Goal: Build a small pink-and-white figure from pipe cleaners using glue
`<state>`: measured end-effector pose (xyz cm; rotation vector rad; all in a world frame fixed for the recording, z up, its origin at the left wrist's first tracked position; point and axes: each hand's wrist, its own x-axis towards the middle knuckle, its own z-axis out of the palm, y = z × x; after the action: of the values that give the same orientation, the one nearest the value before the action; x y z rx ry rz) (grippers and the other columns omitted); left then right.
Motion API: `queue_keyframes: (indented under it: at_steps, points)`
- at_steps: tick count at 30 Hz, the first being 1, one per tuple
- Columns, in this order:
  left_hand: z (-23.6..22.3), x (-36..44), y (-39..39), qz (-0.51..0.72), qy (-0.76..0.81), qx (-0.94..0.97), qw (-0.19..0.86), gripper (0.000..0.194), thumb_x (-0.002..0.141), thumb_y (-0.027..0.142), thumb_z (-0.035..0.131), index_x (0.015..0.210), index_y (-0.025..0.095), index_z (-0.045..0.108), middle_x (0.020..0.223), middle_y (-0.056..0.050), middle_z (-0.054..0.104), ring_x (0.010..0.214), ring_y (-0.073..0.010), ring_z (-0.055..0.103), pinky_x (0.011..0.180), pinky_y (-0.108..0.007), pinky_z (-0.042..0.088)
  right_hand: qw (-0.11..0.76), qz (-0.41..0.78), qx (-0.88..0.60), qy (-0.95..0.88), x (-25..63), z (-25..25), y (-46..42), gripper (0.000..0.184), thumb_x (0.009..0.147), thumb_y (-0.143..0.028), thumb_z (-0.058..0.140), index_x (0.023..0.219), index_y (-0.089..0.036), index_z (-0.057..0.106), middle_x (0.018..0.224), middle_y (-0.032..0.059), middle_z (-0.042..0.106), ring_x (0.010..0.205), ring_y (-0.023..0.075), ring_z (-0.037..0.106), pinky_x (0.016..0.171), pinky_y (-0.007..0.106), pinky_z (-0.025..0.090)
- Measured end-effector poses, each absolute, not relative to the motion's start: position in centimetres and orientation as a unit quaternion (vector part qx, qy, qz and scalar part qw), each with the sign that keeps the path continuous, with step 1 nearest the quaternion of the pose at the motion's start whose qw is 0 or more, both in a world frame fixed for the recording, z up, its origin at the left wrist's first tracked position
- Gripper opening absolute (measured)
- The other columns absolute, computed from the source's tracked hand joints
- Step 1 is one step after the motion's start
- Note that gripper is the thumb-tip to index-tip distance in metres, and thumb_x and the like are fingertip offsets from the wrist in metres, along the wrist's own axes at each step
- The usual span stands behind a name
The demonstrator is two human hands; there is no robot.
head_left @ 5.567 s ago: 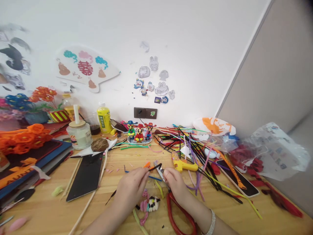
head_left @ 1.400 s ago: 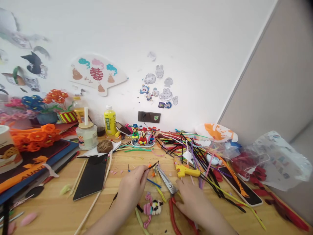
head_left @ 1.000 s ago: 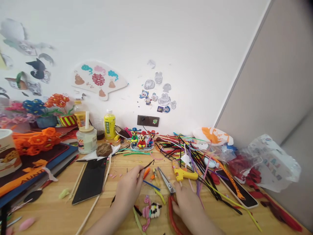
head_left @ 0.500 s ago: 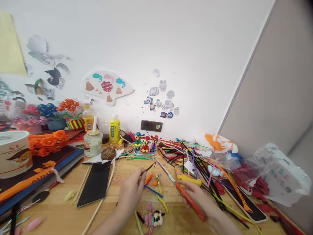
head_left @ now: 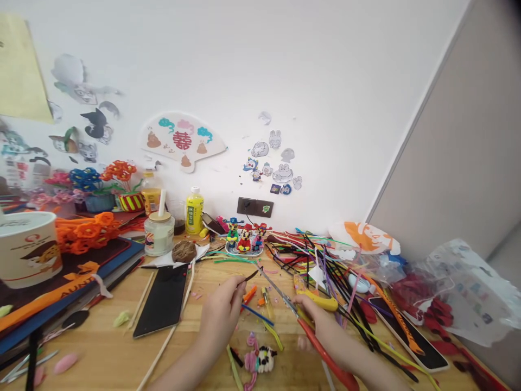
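My left hand [head_left: 222, 315] pinches a thin black pipe cleaner [head_left: 248, 276] that points up and to the right. My right hand [head_left: 323, 326] grips red-handled scissors [head_left: 309, 331] whose metal blades [head_left: 273, 282] reach toward the black pipe cleaner's tip. A small fuzzy pink, white and black figure [head_left: 260, 359] lies on the wooden table [head_left: 101, 358] between my hands. Short orange [head_left: 249, 294], blue and yellow pipe cleaner pieces lie just beyond it.
A yellow glue gun [head_left: 317, 297] and a heap of coloured pipe cleaners [head_left: 321, 255] lie to the right. A black phone [head_left: 161, 298] lies left of my hands, another [head_left: 407, 331] at right. Jar [head_left: 159, 233], yellow bottle [head_left: 194, 210], figurines [head_left: 245, 240], paper cup [head_left: 28, 248] and plastic bags [head_left: 459, 288] stand around.
My right hand picked the red-handled scissors up off the table and raised the blades toward the black pipe cleaner. My left hand kept its pinch. The view drifted left.
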<state>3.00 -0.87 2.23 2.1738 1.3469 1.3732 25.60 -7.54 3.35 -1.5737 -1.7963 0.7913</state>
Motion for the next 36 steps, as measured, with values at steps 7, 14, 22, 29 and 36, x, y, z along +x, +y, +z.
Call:
queue_keyframes:
  at_steps: [7,14,22,29,36]
  points:
    - [2.3,3.1,-1.1,0.464,0.443,0.759,0.111,0.022,0.084,0.027,0.037,0.085,0.019,0.058,0.072,-0.003,0.066,0.067,-0.0163,0.062,0.06,-0.025,0.046,0.267,0.32,-0.601,-0.682,24.4,5.4,-7.8,0.049,0.055,-0.017,0.061,0.102,-0.021,0.046,0.076,-0.0023,0.053,0.069,0.0159,0.047,0.065,0.024,0.04]
    - [2.4,3.2,-1.2,0.457,0.44,0.76,0.139,0.022,0.085,0.028,0.036,0.083,0.019,0.056,0.069,-0.002,0.064,0.063,-0.0153,0.059,0.058,-0.024,0.044,0.27,0.313,-0.604,-0.682,24.4,5.4,-7.9,0.05,0.054,-0.017,0.062,0.102,-0.021,0.047,0.084,0.0001,0.058,0.077,0.0188,0.05,0.07,0.026,0.041]
    - [2.2,3.3,-0.8,0.474,0.441,0.742,0.175,0.022,0.085,0.03,0.036,0.083,0.019,0.056,0.071,-0.002,0.064,0.066,-0.0152,0.059,0.061,-0.024,0.045,0.276,0.325,-0.589,-0.686,25.0,4.9,-8.3,0.05,0.057,-0.024,0.064,0.104,-0.02,0.046,0.091,0.0024,0.058,0.081,0.0203,0.053,0.07,0.026,0.042]
    - [2.0,3.3,-1.1,0.455,0.435,0.76,0.162,0.021,0.085,0.027,0.037,0.084,0.019,0.057,0.071,-0.002,0.065,0.065,-0.0156,0.06,0.06,-0.024,0.045,0.284,0.332,-0.601,-0.67,24.8,5.0,-7.8,0.051,0.055,-0.017,0.062,0.103,-0.02,0.046,0.093,0.0029,0.056,0.086,0.0215,0.051,0.075,0.028,0.04]
    - [2.2,3.6,-1.2,0.449,0.426,0.77,0.156,0.02,0.084,0.026,0.038,0.081,0.02,0.057,0.07,-0.002,0.065,0.065,-0.0155,0.06,0.059,-0.023,0.044,0.29,0.342,-0.594,-0.668,24.4,5.0,-7.6,0.05,0.054,-0.018,0.063,0.101,-0.02,0.046,0.087,0.0012,0.056,0.077,0.0188,0.051,0.069,0.026,0.041]
